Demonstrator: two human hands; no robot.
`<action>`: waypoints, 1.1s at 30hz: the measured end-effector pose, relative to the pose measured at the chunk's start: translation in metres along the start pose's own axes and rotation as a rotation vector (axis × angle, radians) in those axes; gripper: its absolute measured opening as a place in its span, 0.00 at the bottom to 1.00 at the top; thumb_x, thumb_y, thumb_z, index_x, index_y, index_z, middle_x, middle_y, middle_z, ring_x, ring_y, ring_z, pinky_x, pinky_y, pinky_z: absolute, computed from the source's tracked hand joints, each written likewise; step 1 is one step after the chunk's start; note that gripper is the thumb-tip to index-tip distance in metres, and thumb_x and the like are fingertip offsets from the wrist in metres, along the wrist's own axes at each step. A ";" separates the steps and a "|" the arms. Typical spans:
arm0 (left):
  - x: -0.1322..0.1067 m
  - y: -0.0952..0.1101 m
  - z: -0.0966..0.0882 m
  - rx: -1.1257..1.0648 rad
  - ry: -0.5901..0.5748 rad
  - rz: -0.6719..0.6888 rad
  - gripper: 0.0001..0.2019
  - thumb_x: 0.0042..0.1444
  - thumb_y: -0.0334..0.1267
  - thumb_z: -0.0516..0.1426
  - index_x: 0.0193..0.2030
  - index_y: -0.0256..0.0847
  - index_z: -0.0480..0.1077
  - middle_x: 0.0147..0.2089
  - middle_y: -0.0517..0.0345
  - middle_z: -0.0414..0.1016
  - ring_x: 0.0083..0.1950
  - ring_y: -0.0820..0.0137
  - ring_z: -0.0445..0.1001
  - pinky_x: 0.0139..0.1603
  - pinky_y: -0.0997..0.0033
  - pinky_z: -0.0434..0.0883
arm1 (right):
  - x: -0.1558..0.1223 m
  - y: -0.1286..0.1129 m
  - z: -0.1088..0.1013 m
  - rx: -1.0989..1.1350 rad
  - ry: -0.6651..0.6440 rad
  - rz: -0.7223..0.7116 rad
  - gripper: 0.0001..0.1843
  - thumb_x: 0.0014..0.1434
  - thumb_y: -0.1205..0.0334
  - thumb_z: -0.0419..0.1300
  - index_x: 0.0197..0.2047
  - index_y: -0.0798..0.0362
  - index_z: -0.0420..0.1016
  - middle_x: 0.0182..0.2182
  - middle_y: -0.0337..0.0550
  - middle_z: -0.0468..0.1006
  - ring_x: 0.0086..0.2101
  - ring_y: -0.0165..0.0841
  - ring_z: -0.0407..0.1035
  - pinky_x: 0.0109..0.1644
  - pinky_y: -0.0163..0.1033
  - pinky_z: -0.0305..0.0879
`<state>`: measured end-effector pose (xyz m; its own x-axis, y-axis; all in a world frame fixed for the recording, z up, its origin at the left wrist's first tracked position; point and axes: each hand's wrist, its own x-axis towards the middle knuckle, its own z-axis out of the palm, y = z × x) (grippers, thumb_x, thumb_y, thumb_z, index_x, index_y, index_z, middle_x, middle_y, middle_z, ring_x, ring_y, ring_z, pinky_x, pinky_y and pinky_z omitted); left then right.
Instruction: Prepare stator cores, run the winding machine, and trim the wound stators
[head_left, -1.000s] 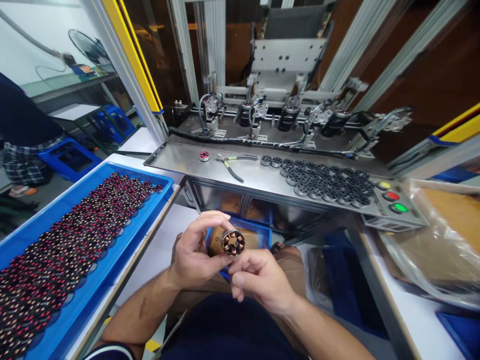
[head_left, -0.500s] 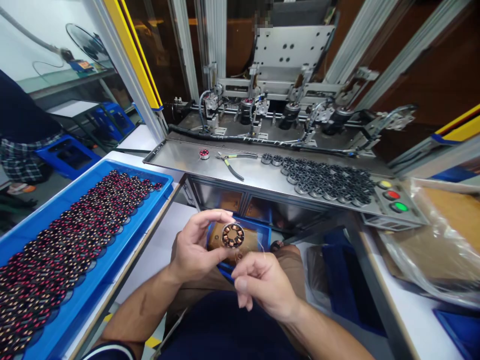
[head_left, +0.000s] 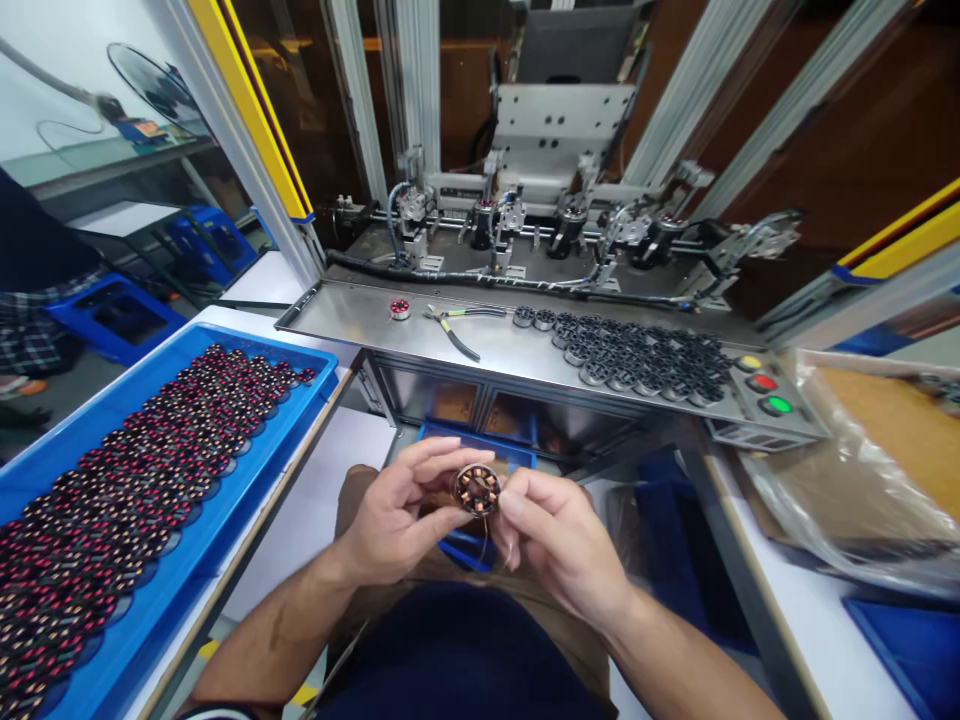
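Tray (head_left: 238, 505): blue, left of the left hand, filled with rows of wound red-and-copper stators.
Left hand (head_left: 390, 520): half closed; thumb and fingertips pinch the stator's left edge.
Pliers (head_left: 454, 326): on the steel shelf, beyond the hands.
Stator (head_left: 477, 489): between both hands, face toward the camera. It is a small dark ring with copper windings on radial teeth, and a thin wire hangs below.
Right hand (head_left: 559, 545): thumb and forefinger pinch the stator's right edge, other fingers curled.
Cores (head_left: 637, 350): black, unwound, clustered on the shelf beyond the right hand.
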<state>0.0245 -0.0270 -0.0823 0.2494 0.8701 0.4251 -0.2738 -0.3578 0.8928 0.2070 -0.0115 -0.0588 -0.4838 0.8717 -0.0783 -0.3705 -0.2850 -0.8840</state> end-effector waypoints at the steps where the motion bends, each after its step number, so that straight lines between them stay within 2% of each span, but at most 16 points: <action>1: 0.001 -0.001 0.002 -0.002 0.018 0.007 0.37 0.53 0.19 0.62 0.65 0.51 0.58 0.61 0.50 0.72 0.57 0.68 0.76 0.57 0.72 0.74 | 0.000 0.002 0.001 0.008 0.002 -0.004 0.18 0.59 0.54 0.65 0.23 0.55 0.69 0.17 0.35 0.72 0.18 0.23 0.63 0.24 0.30 0.58; 4: 0.005 -0.002 0.007 -0.028 0.099 0.041 0.42 0.43 0.19 0.68 0.63 0.51 0.61 0.55 0.54 0.74 0.47 0.72 0.78 0.48 0.76 0.76 | 0.000 0.007 0.001 -0.003 -0.033 -0.022 0.18 0.61 0.54 0.63 0.24 0.55 0.68 0.17 0.35 0.71 0.18 0.24 0.62 0.25 0.31 0.56; 7: 0.009 -0.001 0.009 -0.075 0.149 0.018 0.39 0.43 0.20 0.69 0.60 0.50 0.63 0.48 0.57 0.75 0.41 0.75 0.78 0.43 0.80 0.75 | -0.004 0.011 -0.001 -0.072 -0.074 -0.080 0.18 0.61 0.54 0.62 0.24 0.55 0.68 0.18 0.35 0.70 0.20 0.25 0.61 0.27 0.33 0.57; 11: 0.011 0.004 0.004 -0.140 0.141 0.008 0.37 0.45 0.23 0.68 0.60 0.48 0.63 0.49 0.54 0.77 0.44 0.73 0.78 0.45 0.77 0.76 | -0.010 0.013 -0.007 -0.291 -0.165 -0.153 0.19 0.63 0.56 0.61 0.22 0.55 0.68 0.19 0.37 0.70 0.22 0.26 0.62 0.30 0.34 0.57; 14: 0.009 0.007 -0.001 -0.081 0.119 0.026 0.38 0.46 0.21 0.67 0.62 0.49 0.61 0.51 0.53 0.77 0.48 0.71 0.78 0.48 0.74 0.76 | -0.012 0.009 -0.017 -0.460 -0.215 -0.198 0.18 0.62 0.55 0.61 0.23 0.55 0.71 0.20 0.38 0.71 0.23 0.27 0.63 0.30 0.35 0.57; 17: 0.005 0.008 -0.002 0.026 0.084 0.076 0.39 0.49 0.18 0.64 0.64 0.51 0.58 0.55 0.54 0.76 0.52 0.70 0.77 0.52 0.74 0.75 | -0.011 -0.003 -0.024 -0.530 -0.139 -0.290 0.18 0.59 0.48 0.63 0.29 0.54 0.73 0.24 0.40 0.71 0.26 0.30 0.64 0.31 0.36 0.57; 20: 0.002 0.009 0.000 0.095 0.027 0.125 0.40 0.51 0.17 0.62 0.66 0.51 0.56 0.58 0.53 0.74 0.55 0.70 0.76 0.54 0.74 0.75 | -0.008 -0.012 -0.021 -0.552 -0.049 -0.372 0.21 0.56 0.42 0.64 0.31 0.53 0.70 0.26 0.38 0.68 0.27 0.31 0.62 0.31 0.38 0.56; 23: 0.000 0.010 0.003 0.143 -0.017 0.122 0.40 0.52 0.17 0.62 0.67 0.51 0.55 0.58 0.53 0.74 0.57 0.68 0.75 0.56 0.72 0.74 | -0.005 -0.012 -0.010 -0.554 -0.043 -0.392 0.17 0.56 0.48 0.66 0.30 0.52 0.67 0.27 0.38 0.67 0.28 0.31 0.61 0.34 0.39 0.57; 26: -0.001 0.013 0.006 0.125 -0.002 0.069 0.40 0.53 0.18 0.61 0.67 0.53 0.54 0.59 0.54 0.73 0.56 0.68 0.75 0.56 0.72 0.74 | -0.003 -0.003 -0.002 -0.475 -0.028 -0.389 0.12 0.63 0.57 0.60 0.30 0.51 0.66 0.26 0.36 0.67 0.28 0.30 0.61 0.34 0.38 0.57; 30: 0.001 0.016 0.008 -0.060 0.052 -0.066 0.36 0.54 0.19 0.61 0.64 0.54 0.58 0.58 0.54 0.74 0.51 0.69 0.79 0.51 0.73 0.77 | -0.006 0.009 -0.002 -0.354 0.038 -0.402 0.10 0.66 0.61 0.57 0.31 0.51 0.66 0.24 0.34 0.65 0.26 0.28 0.58 0.31 0.36 0.56; 33: 0.005 0.015 0.008 -0.212 0.054 -0.172 0.26 0.55 0.22 0.62 0.58 0.48 0.67 0.56 0.53 0.75 0.47 0.67 0.81 0.47 0.73 0.79 | -0.009 0.013 -0.004 -0.347 0.069 -0.440 0.10 0.66 0.63 0.56 0.32 0.51 0.67 0.24 0.34 0.66 0.26 0.27 0.59 0.31 0.35 0.57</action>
<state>0.0287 -0.0308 -0.0658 0.2610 0.9307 0.2565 -0.4218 -0.1290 0.8975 0.2096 -0.0215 -0.0717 -0.2854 0.9059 0.3128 -0.2372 0.2495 -0.9389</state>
